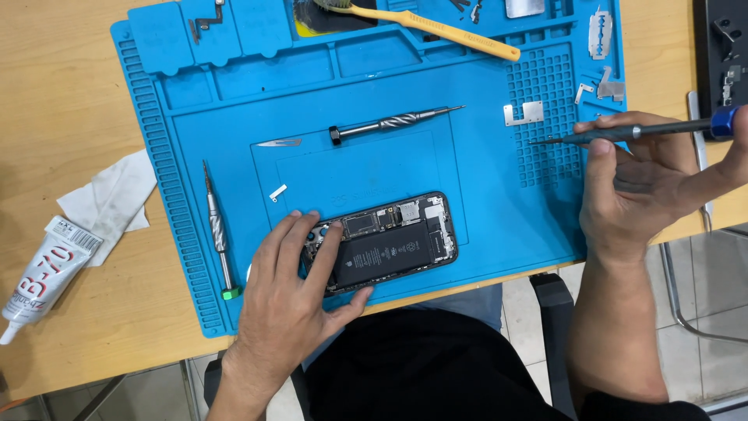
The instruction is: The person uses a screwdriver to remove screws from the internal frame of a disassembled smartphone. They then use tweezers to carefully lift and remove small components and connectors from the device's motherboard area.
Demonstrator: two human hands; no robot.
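Head view, looking down on a wooden bench

- Opened dark smartphone, back exposed, black battery and circuit board showing (386,243): lies flat near the front edge of the ridged blue silicone repair mat (499,210). Long axis runs left-right, tilted slightly up toward the right; the end under the hand points left.
- Left hand (292,292): spread flat, fingers extended over the phone's left end, thumb against its lower edge. It grips nothing; judged to pin the phone steady.
- Right hand (643,183): closed around a slim dark precision screwdriver with blue end cap (635,132), pinched between thumb and fingers. The tool lies nearly horizontal, tip pointing left over the mat's grid of small square cells, well apart from the phone.
- Silver screwdriver with black cap (393,122): loose on the mat above the phone.
- Silver screwdriver with green cap (218,234): just left of the left hand.
- Yellow-handled brush (425,25): top of the mat.
- White glue tube (43,277) and crumpled white tissue (109,199): on the bare bench, left
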